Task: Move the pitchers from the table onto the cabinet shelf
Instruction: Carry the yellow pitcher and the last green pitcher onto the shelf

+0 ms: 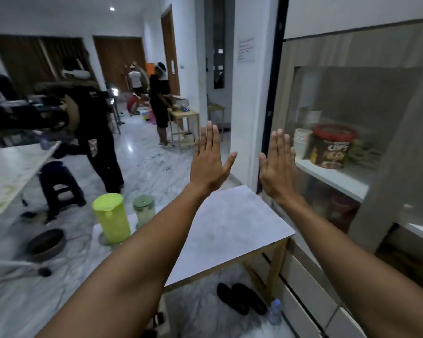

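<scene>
I am holding both arms straight out in front of me, above the table [230, 228], with my left hand [209, 162] and my right hand [277, 167] spread flat, fingers together and pointing up, backs toward me, gripping nothing. The two pitchers are standing well below and to the left of my left hand, at the far left end of the table, partly hidden behind my left forearm. The yellow-green pitcher [110, 218] is a tall, smooth, translucent plastic cylinder with a lid and a small pouring lip; just beside it, the clear pitcher [144, 209] is shorter, with a dull green round lid. The table is showing a pale, matte grey top on light wooden legs. To the right of my right hand, the cabinet [386, 181] is standing with a white shelf [337, 179] that is carrying a red-lidded tub [332, 147] and stacked white cups [302, 142].
</scene>
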